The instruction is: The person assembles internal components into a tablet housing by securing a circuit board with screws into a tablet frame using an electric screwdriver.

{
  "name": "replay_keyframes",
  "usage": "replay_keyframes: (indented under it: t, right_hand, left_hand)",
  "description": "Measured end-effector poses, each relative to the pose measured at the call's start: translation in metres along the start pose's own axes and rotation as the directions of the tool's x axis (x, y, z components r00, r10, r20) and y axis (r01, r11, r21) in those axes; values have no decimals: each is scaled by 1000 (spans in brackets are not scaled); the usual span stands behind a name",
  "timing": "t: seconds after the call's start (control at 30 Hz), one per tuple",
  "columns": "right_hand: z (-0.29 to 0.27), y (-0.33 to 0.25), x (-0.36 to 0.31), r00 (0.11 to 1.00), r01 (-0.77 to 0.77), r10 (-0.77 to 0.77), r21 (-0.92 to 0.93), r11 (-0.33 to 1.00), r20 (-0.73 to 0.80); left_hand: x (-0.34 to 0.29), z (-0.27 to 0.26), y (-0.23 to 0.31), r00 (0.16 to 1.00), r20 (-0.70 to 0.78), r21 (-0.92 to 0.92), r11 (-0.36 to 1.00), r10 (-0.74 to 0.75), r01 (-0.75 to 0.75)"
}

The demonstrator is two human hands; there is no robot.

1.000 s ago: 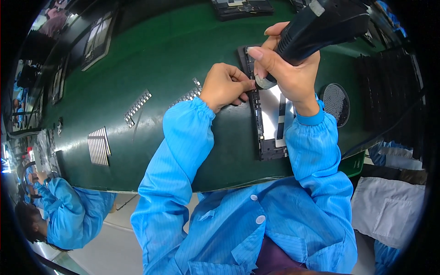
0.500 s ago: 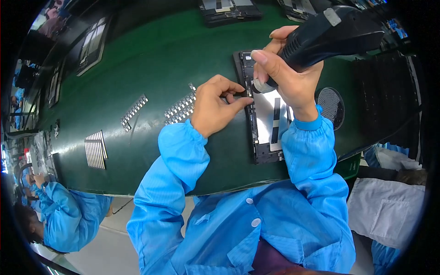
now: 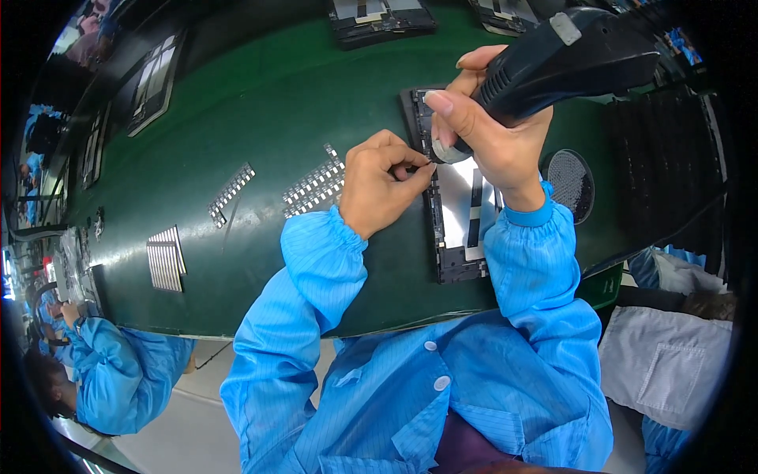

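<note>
An opened tablet-like device (image 3: 462,213) lies on the bench with its dark frame, circuit parts and shiny silver plate exposed. My right hand (image 3: 497,134) grips a black electric screwdriver (image 3: 545,67) near its front end, the grey tip pointing down at the device's upper part. The exact contact point is hidden by my fingers. At the device's left edge, my left hand (image 3: 387,178) is closed in a pinch, thumb and index fingertips together beside the tip. Whatever lies between them is too small to make out.
Strips of small parts (image 3: 316,186) and another strip (image 3: 230,195) lie left of my hand, with a striped stack (image 3: 166,259) farther left. A round dish (image 3: 568,187) stands right of the device. Other opened devices (image 3: 383,22) sit at the back. A person (image 3: 126,371) works at left.
My left thumb and index finger have come together from slightly apart, and the hand has shifted a little right. My right hand and the screwdriver have moved slightly left.
</note>
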State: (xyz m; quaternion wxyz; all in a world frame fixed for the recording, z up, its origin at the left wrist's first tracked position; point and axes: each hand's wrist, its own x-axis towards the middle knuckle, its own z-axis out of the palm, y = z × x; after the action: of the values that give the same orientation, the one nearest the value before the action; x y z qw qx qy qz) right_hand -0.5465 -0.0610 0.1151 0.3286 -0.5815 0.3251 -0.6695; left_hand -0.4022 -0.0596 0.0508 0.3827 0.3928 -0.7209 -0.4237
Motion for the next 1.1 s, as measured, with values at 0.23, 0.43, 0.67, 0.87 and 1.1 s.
replay_keyframes:
  t: [0.23, 0.43, 0.67, 0.87, 1.1]
  right_hand:
    - [-3, 0, 1, 996, 15, -7, -96, 995, 87]
    - [-1, 13, -3, 996, -82, 79, -84, 993, -34]
    - [1, 17, -3, 995, -93, 90, -70, 993, -45]
    - [5, 18, -3, 993, -117, 114, -66, 991, -44]
    - [13, 10, -8, 991, -99, 108, -114, 989, 78]
  left_hand:
    - [12, -20, -5, 926, 162, -284, 883, -341, 375]
    - [26, -14, -4, 853, 254, -216, 833, -456, 510]
    - [26, -13, -11, 865, 241, -213, 845, -440, 490]
    - [25, -14, -12, 863, 240, -215, 842, -445, 494]
    - [18, -32, -13, 859, 285, -216, 845, -424, 489]
